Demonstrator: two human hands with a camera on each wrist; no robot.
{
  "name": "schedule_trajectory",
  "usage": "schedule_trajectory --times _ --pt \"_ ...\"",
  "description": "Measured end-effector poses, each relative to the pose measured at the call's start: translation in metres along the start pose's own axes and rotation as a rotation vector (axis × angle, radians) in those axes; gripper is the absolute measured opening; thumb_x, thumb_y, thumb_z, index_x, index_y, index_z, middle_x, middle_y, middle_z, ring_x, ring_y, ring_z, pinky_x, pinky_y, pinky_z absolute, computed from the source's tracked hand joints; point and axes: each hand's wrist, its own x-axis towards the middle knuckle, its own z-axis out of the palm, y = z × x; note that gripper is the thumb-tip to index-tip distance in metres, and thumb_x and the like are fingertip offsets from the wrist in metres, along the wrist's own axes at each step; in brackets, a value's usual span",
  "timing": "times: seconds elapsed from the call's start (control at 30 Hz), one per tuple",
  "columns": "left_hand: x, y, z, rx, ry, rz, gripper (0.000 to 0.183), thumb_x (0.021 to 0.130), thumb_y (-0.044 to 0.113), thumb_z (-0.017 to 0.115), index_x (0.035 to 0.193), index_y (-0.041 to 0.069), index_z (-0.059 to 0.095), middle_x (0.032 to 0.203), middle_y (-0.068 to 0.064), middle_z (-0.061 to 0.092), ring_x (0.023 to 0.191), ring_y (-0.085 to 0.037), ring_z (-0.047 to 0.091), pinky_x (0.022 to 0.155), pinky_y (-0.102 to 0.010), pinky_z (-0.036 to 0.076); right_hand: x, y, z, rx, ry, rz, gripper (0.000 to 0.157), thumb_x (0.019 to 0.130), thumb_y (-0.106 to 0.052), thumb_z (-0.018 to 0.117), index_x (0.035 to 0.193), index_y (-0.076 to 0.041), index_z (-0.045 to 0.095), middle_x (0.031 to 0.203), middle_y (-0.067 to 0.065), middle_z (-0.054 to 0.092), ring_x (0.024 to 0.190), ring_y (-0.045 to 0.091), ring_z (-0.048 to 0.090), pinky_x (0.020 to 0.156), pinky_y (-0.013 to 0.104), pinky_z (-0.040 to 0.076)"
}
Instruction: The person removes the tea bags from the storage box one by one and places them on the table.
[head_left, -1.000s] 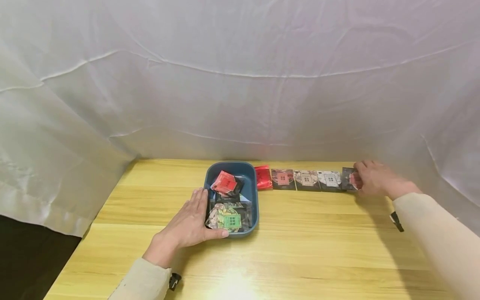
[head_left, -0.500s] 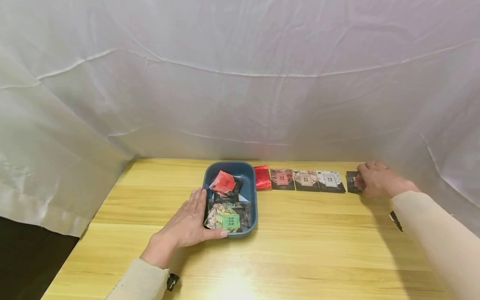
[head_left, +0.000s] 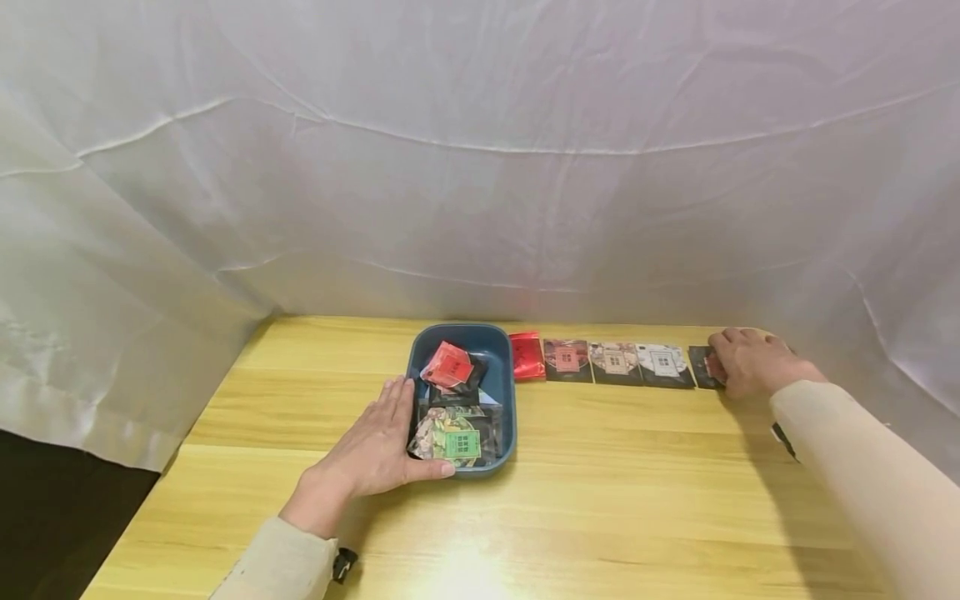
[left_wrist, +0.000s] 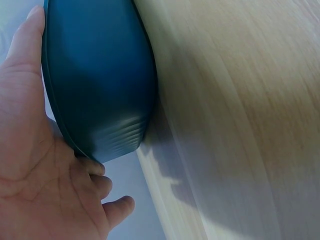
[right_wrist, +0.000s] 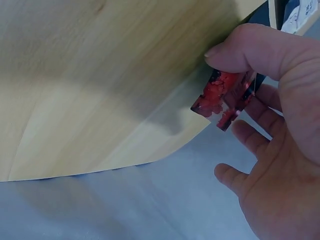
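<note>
I had the right hand (head_left: pixel 756 362) pinching a red-and-black packet (head_left: pixel 702 367), the left hand (head_left: pixel 371 448) touching the blue tub (head_left: pixel 512 421), fingers (head_left: pixel 393 402) straight.

A: Left hand (head_left: pixel 375 442), position and condition?

B: Left of centre, lower half of the head view. Fingers (head_left: pixel 388 402) straight, directed to the upper right; thumb (head_left: pixel 431 469) spread away, roughly level. Palm visible at the left of the left-wrist view.

A: Left arm (head_left: pixel 279 560)?

B: Enters at the bottom edge, in a pale sleeve; wrist (head_left: pixel 321 500) bare.

A: Right hand (head_left: pixel 757 360)?

B: Right side of the frame, back uppermost, fingertips toward the left. The right-wrist view records thumb and fingers pinching, little finger (right_wrist: pixel 231 177) apart.

A: Right arm (head_left: pixel 862 467)?

B: Sleeved, slanting in from the lower right.
</note>
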Motion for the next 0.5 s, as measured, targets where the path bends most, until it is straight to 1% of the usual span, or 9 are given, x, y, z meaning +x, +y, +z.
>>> schedule_trajectory --times 0.07,0.17,0.27,0.37,0.5 --pt "-0.0001 0.0003 -0.0001 -0.002 -0.003 0.0 0.142 0.077 0.085 0.071 0.167 -0.004 0.009 0.175 -0.026 0.008 0.164 -0.041 0.008 0.131 -0.058 0.021 -0.0006 -0.002 -0.0015 -0.012 -0.001 0.0 0.027 0.093 -0.013 0.066 0.117 -0.004 0.058 0.126 0.024 0.06 0.125 0.054 0.053 0.102 0.083 0.038" --pt "-0.0001 0.0001 -0.0001 -0.005 -0.007 0.0 0.142 0.077 0.085 0.071 0.167 -0.004 0.008 0.175 -0.026 0.008 0.164 -0.041 0.008 0.131 -0.058 0.021 -0.0019 -0.0061 -0.0044 -0.026 -0.002 0.0 0.023 0.101 -0.016 0.059 0.12 -0.002 0.059 0.127 0.024 0.061 0.125 0.054 0.053 0.102 0.082 0.039" --pt "0.0 0.0 0.0001 -0.008 -0.009 -0.003 0.142 0.077 0.085 0.071 0.168 -0.003 0.008 0.176 -0.025 0.008 0.164 -0.04 0.007 0.131 -0.058 0.021 -0.0016 -0.0072 -0.0046 -0.034 -0.001 0.001 0.027 0.103 -0.017 0.056 0.124 -0.001 0.059 0.13 0.025 0.061 0.126 0.053 0.053 0.101 0.081 0.04" --pt "0.0002 -0.0004 0.0003 -0.01 -0.01 -0.004 0.142 0.076 0.085 0.071 0.168 -0.003 0.008 0.176 -0.024 0.007 0.164 -0.04 0.007 0.131 -0.058 0.021 -0.001 -0.0067 -0.0042 -0.036 -0.005 -0.001 0.034 0.104 -0.02 0.056 0.131 0.001 0.058 0.134 0.027 0.059 0.128 0.054 0.052 0.101 0.081 0.04" --pt "0.0005 -0.0013 0.0009 -0.009 -0.007 -0.002 0.142 0.076 0.085 0.071 0.168 -0.003 0.008 0.176 -0.024 0.007 0.164 -0.04 0.007 0.131 -0.058 0.021 -0.0003 -0.0066 -0.0021 -0.036 -0.01 0.0 0.04 0.102 -0.017 0.059 0.137 0.003 0.056 0.139 0.028 0.057 0.13 0.055 0.05 0.101 0.081 0.04"
